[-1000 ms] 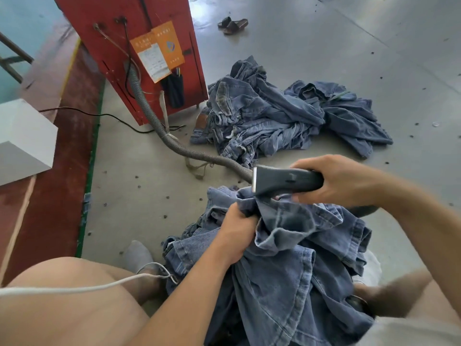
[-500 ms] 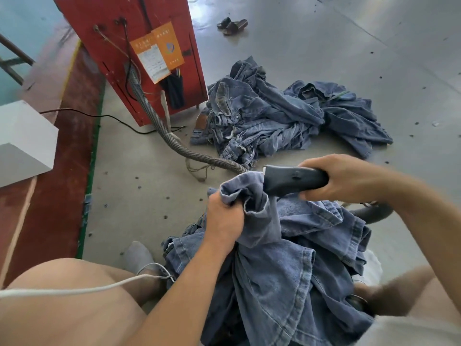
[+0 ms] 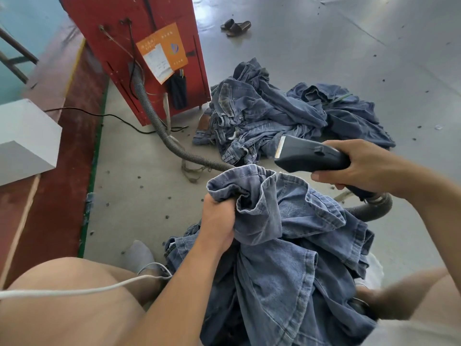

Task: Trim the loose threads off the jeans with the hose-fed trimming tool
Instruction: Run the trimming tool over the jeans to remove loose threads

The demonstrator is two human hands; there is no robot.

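Trimmer [image 3: 311,156] has lifted off the denim since half a second ago — blade edge now clear of the fold, pointing toward 10 o'clock. Right hand [image 3: 369,168] wrapped round its handle; hose [image 3: 159,126] runs to the red cabinet [image 3: 129,33] at 11 o'clock. Left hand [image 3: 218,221] clenches a bunched hem of the jeans [image 3: 287,258], centre frame, over the lap. Reads as a pause between passes — likely regripping to expose the next seam. Pile [image 3: 274,116] lies at 1 o'clock

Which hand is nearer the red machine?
Left. The left hand grips the jeans below the red machine; the right hand holds the trimming tool farther right.
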